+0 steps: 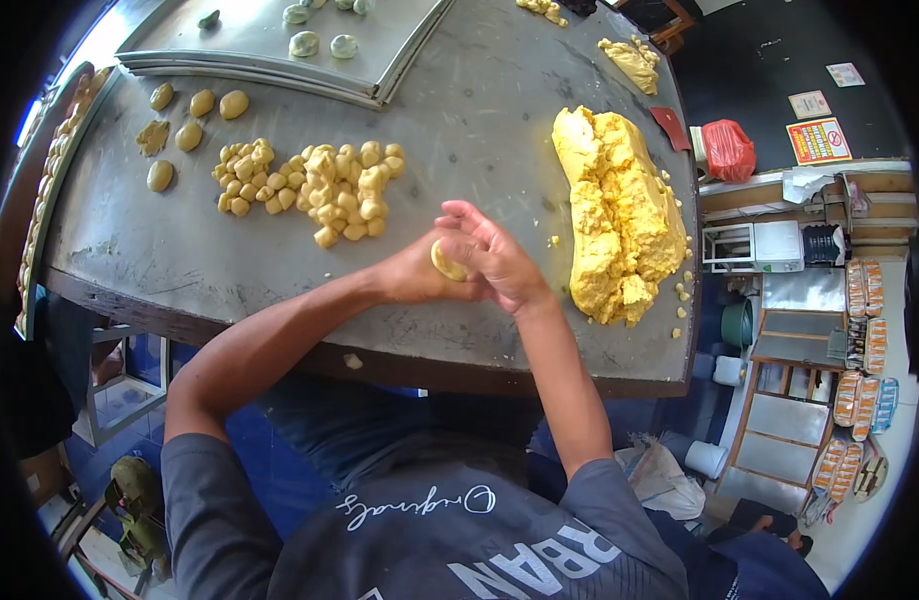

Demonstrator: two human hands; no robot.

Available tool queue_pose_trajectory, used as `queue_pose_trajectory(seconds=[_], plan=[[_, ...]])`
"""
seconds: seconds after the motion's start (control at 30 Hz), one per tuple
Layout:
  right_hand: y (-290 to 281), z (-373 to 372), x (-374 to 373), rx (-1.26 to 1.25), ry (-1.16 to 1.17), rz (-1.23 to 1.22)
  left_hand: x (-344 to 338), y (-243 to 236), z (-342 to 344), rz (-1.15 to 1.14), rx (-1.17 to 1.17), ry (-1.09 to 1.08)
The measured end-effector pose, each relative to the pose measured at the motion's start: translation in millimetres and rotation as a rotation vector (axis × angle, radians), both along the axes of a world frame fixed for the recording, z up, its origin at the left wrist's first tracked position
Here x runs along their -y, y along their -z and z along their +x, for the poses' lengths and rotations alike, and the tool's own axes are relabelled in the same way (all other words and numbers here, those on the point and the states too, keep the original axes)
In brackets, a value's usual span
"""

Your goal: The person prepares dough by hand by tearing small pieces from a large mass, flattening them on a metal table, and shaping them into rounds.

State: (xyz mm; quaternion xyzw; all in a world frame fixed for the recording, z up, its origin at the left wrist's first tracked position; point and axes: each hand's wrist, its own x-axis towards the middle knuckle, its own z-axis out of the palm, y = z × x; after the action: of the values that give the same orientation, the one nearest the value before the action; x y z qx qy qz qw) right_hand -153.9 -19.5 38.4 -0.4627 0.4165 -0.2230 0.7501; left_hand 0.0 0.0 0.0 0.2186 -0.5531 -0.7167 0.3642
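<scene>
Over the near side of the metal-topped table, my two hands meet around a small flattened piece of yellow dough (448, 261). My left hand (415, 272) is closed about it from the left. My right hand (507, 268) cups it from the right, thumb against the dough and upper fingers curved. The dough's underside and several fingers are hidden. Beyond my left hand lies a cluster of small pale dough balls (345, 190). A large, crumbly yellow dough mass (625, 225) sits right of my right hand.
Several larger rounded dough balls (202, 103) lie at the far left. Stacked metal trays (400, 62) with greenish pieces occupy the back. A long tray of dough pieces (55, 190) stands along the left edge. A red scraper (670, 128) lies by the table's right edge.
</scene>
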Motion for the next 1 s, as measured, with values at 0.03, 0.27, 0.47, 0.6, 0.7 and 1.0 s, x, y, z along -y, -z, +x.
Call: queue_pose_trajectory(seconds=[0.03,0.27,0.47,0.6,0.7,1.0], plan=[[-0.6,-1.5,-1.9,-0.028,-0.002,-0.022,-0.1,1.6,-2.2,0.007,-0.001,0.016],[-0.9,-2.8,-2.6,-0.006,-0.038,-0.111,0.5,-1.9,-0.8,-0.006,0.031,0.072],[0.7,-0.4,11.7,0.077,-0.025,0.031,-3.4,4.4,-3.5,-0.108,0.115,0.142],[-7.8,7.1,8.2,-0.132,-0.200,-0.102,-6.3,5.2,0.4,-0.147,0.197,0.145],[-14.4,0.2,9.5,-0.142,-0.266,-0.101,-5.0,7.1,-0.9,-0.175,0.134,0.106],[-11.8,-14.7,4.6,-0.214,-0.263,-0.143,0.2,-1.4,-0.2,-0.157,0.179,0.130]])
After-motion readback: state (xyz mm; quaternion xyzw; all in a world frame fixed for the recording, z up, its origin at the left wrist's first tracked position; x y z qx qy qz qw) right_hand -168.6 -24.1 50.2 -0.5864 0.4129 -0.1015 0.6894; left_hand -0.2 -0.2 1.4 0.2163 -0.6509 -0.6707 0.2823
